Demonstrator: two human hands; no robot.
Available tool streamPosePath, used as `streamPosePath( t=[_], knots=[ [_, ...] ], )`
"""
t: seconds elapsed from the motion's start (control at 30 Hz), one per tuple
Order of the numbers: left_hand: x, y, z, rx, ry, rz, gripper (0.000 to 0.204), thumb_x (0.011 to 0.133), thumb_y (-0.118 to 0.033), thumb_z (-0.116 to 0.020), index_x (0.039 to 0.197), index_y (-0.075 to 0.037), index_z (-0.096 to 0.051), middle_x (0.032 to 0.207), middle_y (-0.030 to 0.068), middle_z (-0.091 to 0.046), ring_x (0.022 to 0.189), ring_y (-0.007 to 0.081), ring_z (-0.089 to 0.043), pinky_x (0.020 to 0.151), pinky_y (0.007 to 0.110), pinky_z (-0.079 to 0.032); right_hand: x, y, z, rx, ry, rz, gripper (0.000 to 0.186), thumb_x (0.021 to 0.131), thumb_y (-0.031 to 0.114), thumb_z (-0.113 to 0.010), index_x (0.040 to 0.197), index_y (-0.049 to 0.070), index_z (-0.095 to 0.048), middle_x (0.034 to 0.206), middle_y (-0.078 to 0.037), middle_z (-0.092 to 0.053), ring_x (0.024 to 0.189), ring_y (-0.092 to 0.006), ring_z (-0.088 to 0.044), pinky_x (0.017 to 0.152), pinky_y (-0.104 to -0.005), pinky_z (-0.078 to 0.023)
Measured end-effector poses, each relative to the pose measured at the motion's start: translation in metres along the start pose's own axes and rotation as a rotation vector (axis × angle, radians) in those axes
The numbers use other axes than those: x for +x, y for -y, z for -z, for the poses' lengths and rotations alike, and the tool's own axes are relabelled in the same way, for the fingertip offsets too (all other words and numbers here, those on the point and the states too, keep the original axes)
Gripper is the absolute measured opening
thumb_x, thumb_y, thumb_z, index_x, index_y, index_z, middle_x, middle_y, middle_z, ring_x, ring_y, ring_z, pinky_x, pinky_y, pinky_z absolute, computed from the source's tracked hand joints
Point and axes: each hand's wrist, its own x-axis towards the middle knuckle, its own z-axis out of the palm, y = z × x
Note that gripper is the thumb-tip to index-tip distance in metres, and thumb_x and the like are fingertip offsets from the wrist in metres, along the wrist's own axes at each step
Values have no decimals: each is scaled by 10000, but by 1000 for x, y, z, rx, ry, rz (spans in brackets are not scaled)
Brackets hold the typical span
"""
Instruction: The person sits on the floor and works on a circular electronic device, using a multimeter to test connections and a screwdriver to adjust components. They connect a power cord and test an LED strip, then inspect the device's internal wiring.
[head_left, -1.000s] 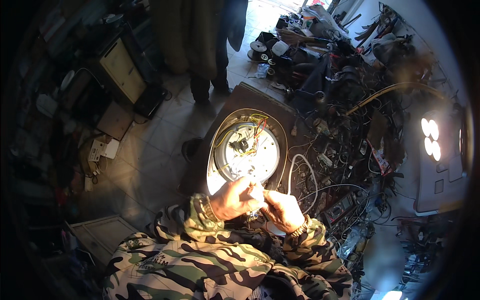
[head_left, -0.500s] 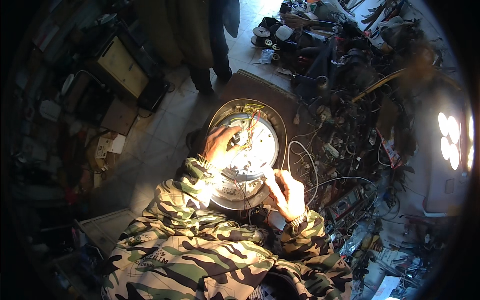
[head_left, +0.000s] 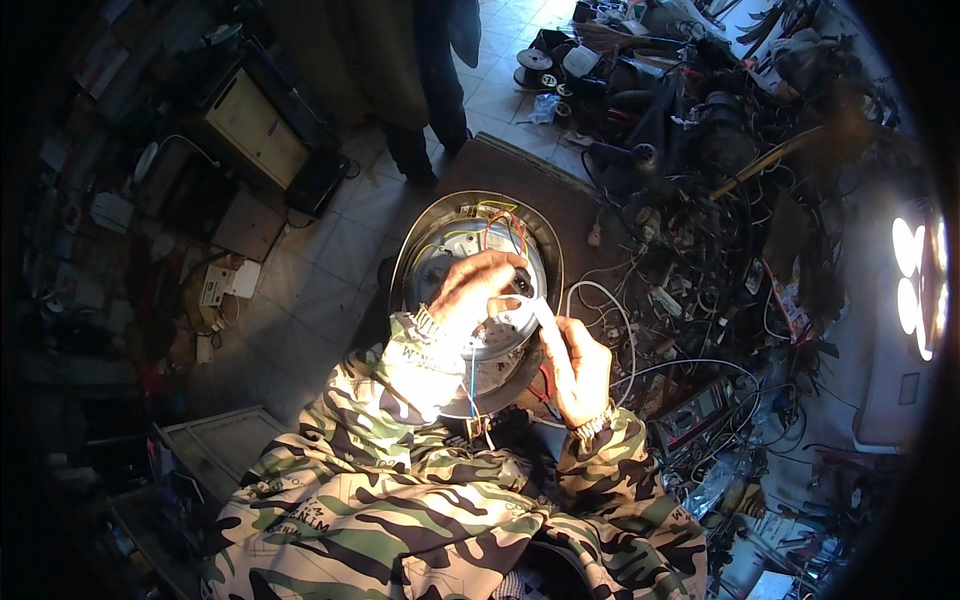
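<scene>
Swung the left hand (head_left: 470, 292) over toward the right hand (head_left: 578, 372) since half a second ago, nearly meeting it now. Had the round metal housing (head_left: 401, 250) open side up on the brown table (head_left: 505, 165), probably for easy reach into its guts. Curled the left fingers by a small dark part (head_left: 521, 285) at 3 o'clock inside, maybe to steady it; couldn't tell if actually gripping. Bunched the right fingers close together, tips up at something pale, too glared out to call a pinch. Left red wire (head_left: 522, 236) arching near 12 and blue wire (head_left: 473, 380) trailing at 6, lol. Had white cable (head_left: 632, 340) looped around 3, multimeter (head_left: 703, 408) at 4, likely for handiness, scrap heap (head_left: 690, 200) at 2, bystander's legs (head_left: 408, 155) at 11.
</scene>
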Motion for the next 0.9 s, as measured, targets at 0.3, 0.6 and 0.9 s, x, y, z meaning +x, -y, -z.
streamPosePath(
  t=[0.3, 0.6, 0.9],
  knots=[
    [1, 60, 3, -245, -66, -37, 245, 1039, -114, -488, 1218, 5, -605, 1247, 105, -662, 1200, 207, -602, 1016, 313, -494, -2, -12, -5, -226, -120, 131, 164, 885, 131, -723, 995, 15, -687, 764, -167, -689, 676, -325, -703, 590, -361, -538],
    [-7, 61, 2, 73, 7, -115, 275, 1022, -154, -472, 1240, -61, -611, 1327, 53, -616, 1229, 170, -570, 1056, 320, -458, 1, -7, -7, -391, -156, 317, 174, 843, 116, -757, 977, 39, -677, 725, -134, -650, 615, -327, -661, 561, -390, -520],
    [3, 72, -9, -497, -60, 33, 210, 989, -244, -564, 1057, -59, -635, 1140, 120, -669, 1158, 266, -614, 981, 409, -503, 4, -8, -11, -332, -199, 307, 191, 858, 142, -755, 1000, 33, -690, 723, -138, -649, 604, -326, -658, 556, -396, -520]
  ],
)
